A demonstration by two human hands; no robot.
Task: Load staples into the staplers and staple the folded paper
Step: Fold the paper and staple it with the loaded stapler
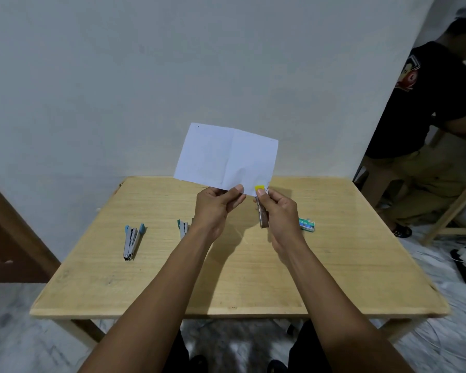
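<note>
Your left hand pinches the folded paper at six o'clock; your right hand curls its fingers round the yellow stapler at five o'clock.

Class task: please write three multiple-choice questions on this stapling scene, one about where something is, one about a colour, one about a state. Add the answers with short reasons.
1. Where is the staple box?
A. On the table, to the right of the right hand
B. On the floor
C. On a chair

2. What colour is the tip of the stapler in the right hand?
A. Red
B. Yellow
C. Black

3. How is the blue stapler on the table?
A. Standing upright
B. Shut flat
C. Lying open, untouched

Answers: 1 A, it lies on the wood beside that hand. 2 B, a yellow end shows at the paper corner. 3 C, its two arms splay apart and no hand is near.
</note>
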